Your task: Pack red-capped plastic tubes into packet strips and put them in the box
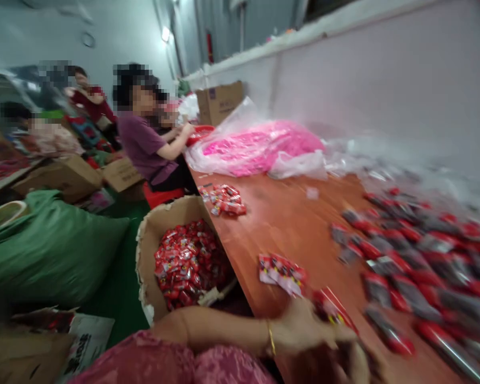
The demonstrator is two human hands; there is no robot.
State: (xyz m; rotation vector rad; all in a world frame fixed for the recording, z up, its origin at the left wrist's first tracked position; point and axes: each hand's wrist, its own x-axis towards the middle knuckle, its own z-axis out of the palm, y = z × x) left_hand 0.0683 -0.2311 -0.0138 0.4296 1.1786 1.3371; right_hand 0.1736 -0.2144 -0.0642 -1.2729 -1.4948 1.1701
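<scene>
My left hand (318, 328), with a gold bracelet at its wrist, reaches across the near edge of the orange-brown table (272, 224). Motion smears its fingers. A red packet (334, 309) lies against or just beyond them; whether they grip it is unclear. Just past the hand is a short row of red and pink packets (282, 273). Blurred skin-coloured shapes at the bottom edge may include part of my right hand, but its outline is lost. To the right spreads a pile of red and dark wrapped pieces (420, 261).
An open carton (146, 266) of red packets stands left of the table. Further along are small red packets (226, 200), a plastic bag of pink items (264, 146) and a person in purple (140, 141). A green sack (56, 245) sits at left; two more people are behind.
</scene>
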